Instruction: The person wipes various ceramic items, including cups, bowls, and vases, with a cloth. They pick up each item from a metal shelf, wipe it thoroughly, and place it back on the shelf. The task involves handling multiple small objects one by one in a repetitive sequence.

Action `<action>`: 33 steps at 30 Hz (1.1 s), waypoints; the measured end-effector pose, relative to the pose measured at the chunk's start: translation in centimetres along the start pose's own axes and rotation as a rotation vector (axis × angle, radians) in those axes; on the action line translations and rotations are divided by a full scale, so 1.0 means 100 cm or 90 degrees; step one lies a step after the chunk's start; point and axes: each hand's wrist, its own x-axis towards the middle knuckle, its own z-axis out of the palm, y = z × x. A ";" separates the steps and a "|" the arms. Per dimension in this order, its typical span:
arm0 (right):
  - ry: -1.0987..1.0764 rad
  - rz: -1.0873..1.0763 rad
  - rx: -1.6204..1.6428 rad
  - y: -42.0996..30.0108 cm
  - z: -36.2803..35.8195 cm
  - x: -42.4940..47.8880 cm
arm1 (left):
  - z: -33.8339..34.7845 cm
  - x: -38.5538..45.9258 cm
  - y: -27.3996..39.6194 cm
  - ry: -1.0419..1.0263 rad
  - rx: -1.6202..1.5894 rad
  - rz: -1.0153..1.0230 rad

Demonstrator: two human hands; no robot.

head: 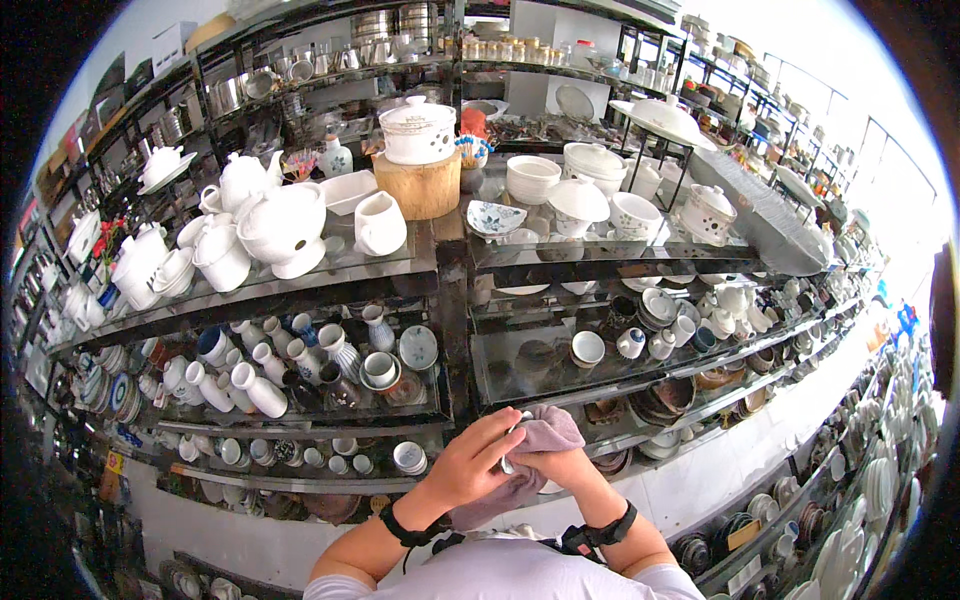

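Note:
My left hand (474, 456) grips a small pale piece of ware (508, 462) in front of my chest. Fingers and fabric hide most of that piece, so its exact kind cannot be told. A mauve cloth (551, 430) is bunched in my right hand (559, 465) and presses against the piece. Its loose end hangs down below my left hand. Just beyond my hands, a small white bowl (588, 348) stands on the glass shelf (517, 367), with a small white-and-blue jar (631, 343) to its right.
On the upper glass shelf stand a white teapot (247, 180), a footed white pot (283, 229) and a lidded pot (417, 131) on a wood block (420, 184). White sake bottles (259, 390) crowd the lower left shelf. Stacked plates (874, 487) line the right-hand rack.

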 end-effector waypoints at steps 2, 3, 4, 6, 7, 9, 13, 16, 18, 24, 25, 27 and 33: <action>0.025 -0.026 -0.027 -0.005 0.004 0.001 | -0.010 -0.001 0.005 -0.099 -0.027 -0.079; 0.011 -0.065 -0.055 -0.004 0.006 0.001 | -0.016 0.000 0.007 -0.138 -0.049 -0.101; -0.002 -0.104 -0.083 -0.001 0.006 0.000 | -0.021 0.002 0.010 -0.178 -0.071 -0.123; 0.024 -0.159 -0.114 -0.013 0.003 0.003 | -0.029 -0.001 0.007 -0.233 -0.108 -0.155; -0.024 -0.148 -0.146 -0.012 0.004 0.004 | -0.031 -0.005 0.004 -0.238 -0.101 -0.151; -0.120 -0.121 -0.209 -0.007 0.005 0.003 | -0.031 -0.011 -0.002 -0.252 -0.091 -0.141; 0.034 -0.014 -0.175 -0.041 -0.001 0.015 | -0.022 -0.009 -0.004 -0.136 0.002 -0.087; 0.024 0.107 -0.020 -0.021 -0.003 0.012 | -0.003 -0.005 -0.009 0.020 0.057 -0.037; 0.064 0.069 -0.015 0.001 0.004 0.000 | 0.010 -0.002 -0.015 0.062 0.081 -0.016; 0.034 0.018 -0.133 0.027 -0.019 -0.010 | 0.043 0.003 -0.020 0.015 -0.020 -0.082; 0.021 0.014 -0.172 0.031 -0.027 -0.010 | 0.048 0.008 -0.020 -0.012 -0.028 -0.084; 0.051 -0.014 -0.187 0.045 -0.036 -0.013 | 0.066 0.011 -0.026 -0.036 -0.055 -0.116; -0.029 -0.054 -0.354 0.091 -0.080 -0.012 | 0.127 0.062 -0.022 -0.177 -0.023 -0.259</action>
